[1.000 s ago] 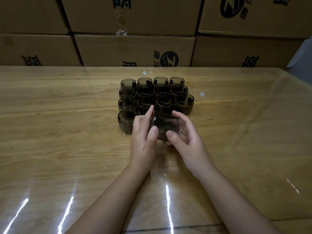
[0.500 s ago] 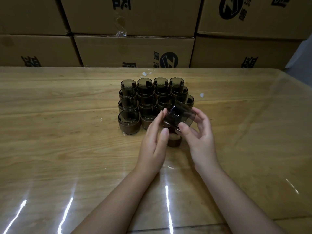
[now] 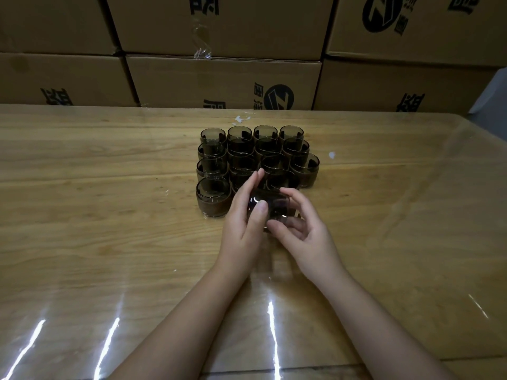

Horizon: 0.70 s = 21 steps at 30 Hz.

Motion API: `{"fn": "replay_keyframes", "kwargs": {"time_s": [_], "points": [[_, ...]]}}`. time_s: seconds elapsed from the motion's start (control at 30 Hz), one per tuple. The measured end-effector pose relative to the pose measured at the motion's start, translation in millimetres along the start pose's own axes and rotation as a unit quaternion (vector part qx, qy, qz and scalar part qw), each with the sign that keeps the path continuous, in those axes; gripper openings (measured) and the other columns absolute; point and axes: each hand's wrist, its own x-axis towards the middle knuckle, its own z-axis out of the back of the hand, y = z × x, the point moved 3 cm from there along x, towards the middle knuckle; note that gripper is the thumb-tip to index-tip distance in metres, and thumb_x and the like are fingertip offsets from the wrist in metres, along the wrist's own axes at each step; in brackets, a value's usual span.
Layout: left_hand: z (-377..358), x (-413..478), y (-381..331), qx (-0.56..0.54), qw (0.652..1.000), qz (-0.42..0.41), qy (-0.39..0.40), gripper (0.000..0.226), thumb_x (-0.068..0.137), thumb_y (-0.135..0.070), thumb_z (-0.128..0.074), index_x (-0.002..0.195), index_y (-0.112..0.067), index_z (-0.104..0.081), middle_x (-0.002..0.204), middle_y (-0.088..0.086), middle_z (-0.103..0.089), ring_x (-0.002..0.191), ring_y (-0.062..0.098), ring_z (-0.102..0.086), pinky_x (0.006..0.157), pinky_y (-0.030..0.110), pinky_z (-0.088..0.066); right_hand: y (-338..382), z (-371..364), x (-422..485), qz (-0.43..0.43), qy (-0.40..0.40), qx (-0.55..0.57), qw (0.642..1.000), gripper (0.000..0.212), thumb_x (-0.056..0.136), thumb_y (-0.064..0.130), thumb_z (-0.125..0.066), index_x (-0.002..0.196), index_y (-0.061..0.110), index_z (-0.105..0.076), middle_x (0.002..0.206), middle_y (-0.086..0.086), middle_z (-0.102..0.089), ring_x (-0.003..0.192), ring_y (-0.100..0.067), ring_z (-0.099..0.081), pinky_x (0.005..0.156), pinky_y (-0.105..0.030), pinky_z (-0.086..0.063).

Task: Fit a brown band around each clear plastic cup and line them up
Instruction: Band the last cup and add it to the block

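Held cup (image 3: pixel 271 206): clear with a dark tint, tipped on its side, held between both hands at the near side of the cluster, about midway between the left and right edges of the tabletop (image 3: pixel 96 242).
Left hand (image 3: pixel 242 218): grasps the held cup's left end, thumb on the near side, fingers reaching past the far side.
Right hand (image 3: pixel 304 229): fingers curled over the cup's right end, thumb below it.
Band on held cup: cannot tell, since the hands cover it.
Banded cups (image 3: pixel 247 160): upright in touching rows, toward the far edge.
Cardboard boxes (image 3: pixel 225 80): stacked behind the far edge.
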Motion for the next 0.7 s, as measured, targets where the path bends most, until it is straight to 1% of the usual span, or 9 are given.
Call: {"fn": "replay_keyframes", "kwargs": {"time_s": [0.13, 0.2, 0.3, 0.37, 0.43, 0.5, 0.57, 0.63, 0.7], "points": [[-5, -2, -2, 0.058, 0.997, -0.036, 0.027, 0.052, 0.093, -0.039, -0.037, 0.141, -0.018, -0.034, 0.15, 0.0, -0.038, 0.14, 0.005, -0.033, 0.114, 0.021, -0.026, -5, 3, 1, 0.006, -0.054, 0.004, 0.998, 0.054, 0.083, 0.012, -0.072, 0.117, 0.047, -0.049, 0.121, 0.011, -0.053, 0.09, -0.008, -0.066, 0.076, -0.02, -0.052], [-9, -5, -2, 0.068, 0.996, -0.047, 0.035, 0.052, 0.095, -0.036, -0.037, 0.143, -0.017, -0.031, 0.15, -0.002, -0.035, 0.142, 0.006, -0.03, 0.114, 0.019, -0.025, -7, 6, 2, 0.003, -0.086, 0.029, 0.996, 0.05, 0.082, 0.016, -0.072, 0.117, 0.044, -0.05, 0.12, 0.01, -0.054, 0.088, -0.003, -0.067, 0.073, -0.017, -0.052], [-12, -8, -1, 0.058, 0.997, -0.043, 0.037, 0.048, 0.095, -0.036, -0.038, 0.141, -0.026, -0.029, 0.147, -0.01, -0.038, 0.14, 0.005, -0.034, 0.112, 0.02, -0.028, -8, 11, 4, -0.005, -0.111, 0.106, 0.988, 0.048, 0.077, 0.033, -0.073, 0.119, 0.037, -0.05, 0.121, 0.002, -0.057, 0.097, -0.01, -0.069, 0.074, -0.023, -0.055], [-12, -8, -1, 0.054, 0.997, -0.036, 0.033, 0.046, 0.095, -0.036, -0.039, 0.14, -0.027, -0.033, 0.145, -0.011, -0.041, 0.138, 0.003, -0.037, 0.11, 0.018, -0.029, -6, 14, 6, -0.001, -0.108, 0.125, 0.986, 0.046, 0.079, 0.034, -0.071, 0.12, 0.034, -0.05, 0.123, -0.002, -0.058, 0.1, -0.011, -0.069, 0.073, -0.026, -0.057], [-10, -6, -2, 0.046, 0.998, -0.025, 0.022, 0.047, 0.094, -0.036, -0.041, 0.139, -0.024, -0.036, 0.143, -0.01, -0.045, 0.135, 0.001, -0.04, 0.109, 0.017, -0.031, -4, 12, 6, 0.001, -0.09, 0.12, 0.989, 0.039, 0.083, 0.033, -0.065, 0.12, 0.032, -0.051, 0.122, -0.004, -0.059, 0.095, -0.011, -0.069, 0.069, -0.026, -0.057], [-7, -4, -4, 0.039, 0.999, -0.018, 0.014, 0.048, 0.092, -0.037, -0.044, 0.138, -0.023, -0.039, 0.142, -0.005, -0.047, 0.133, 0.002, -0.043, 0.108, 0.019, -0.034, -3, 8, 5, -0.015, -0.059, 0.114, 0.992, 0.038, 0.082, 0.045, -0.062, 0.117, 0.032, -0.053, 0.112, -0.004, -0.064, 0.08, -0.012, -0.068, 0.059, -0.023, -0.053], [-5, -3, -8, 0.035, 0.999, -0.018, 0.01, 0.048, 0.088, -0.039, -0.048, 0.133, -0.026, -0.043, 0.139, 0.0, -0.051, 0.131, 0.009, -0.047, 0.107, 0.026, -0.039, -4, 2, 3, -0.047, -0.016, 0.098, 0.994, 0.045, 0.08, 0.056, -0.053, 0.117, 0.029, -0.055, 0.095, -0.001, -0.068, 0.068, -0.015, -0.063, 0.051, -0.023, -0.048], [-2, -2, -15, 0.037, 0.998, -0.039, 0.01, 0.045, 0.085, -0.036, -0.053, 0.129, -0.025, -0.048, 0.13, 0.005, -0.058, 0.123, 0.013, -0.054, 0.102, 0.028, -0.043, -6, -3, 2, -0.08, 0.013, 0.078, 0.994, 0.054, 0.084, 0.058, -0.043, 0.118, 0.018, -0.056, 0.082, -0.003, -0.066, 0.06, -0.018, -0.057, 0.047, -0.025, -0.042], [-1, -1, -21, 0.054, 0.995, -0.08, 0.024, 0.042, 0.084, -0.03, -0.057, 0.124, -0.018, -0.055, 0.116, 0.009, -0.064, 0.111, 0.012, -0.06, 0.095, 0.024, -0.046, -10, -6, 0, -0.103, 0.027, 0.063, 0.992, 0.068, 0.083, 0.062, -0.037, 0.117, 0.007, -0.054, 0.071, -0.002, -0.061, 0.054, -0.016, -0.051, 0.044, -0.025, -0.038]]}}
